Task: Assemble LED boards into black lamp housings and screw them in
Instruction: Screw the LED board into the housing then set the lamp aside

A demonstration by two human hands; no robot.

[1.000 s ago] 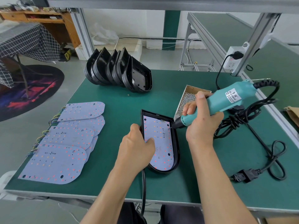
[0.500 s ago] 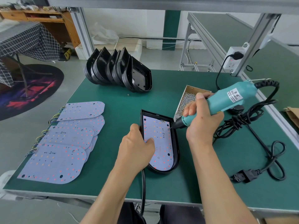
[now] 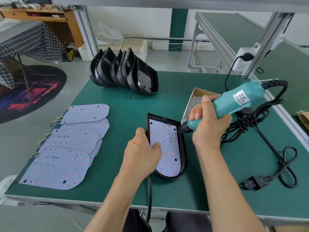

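LED board [image 3: 167,148] lies seated in a black lamp housing [image 3: 183,148] on the green table [image 3: 130,118]. Left hand [image 3: 142,156] holds the housing's left wall, its grip curled, fingertips pressing the board. Right hand [image 3: 207,124] has its grip wrapped round a teal electric screwdriver [image 3: 234,102], tip on the board's upper right edge, beside a box of screws [image 3: 195,101].
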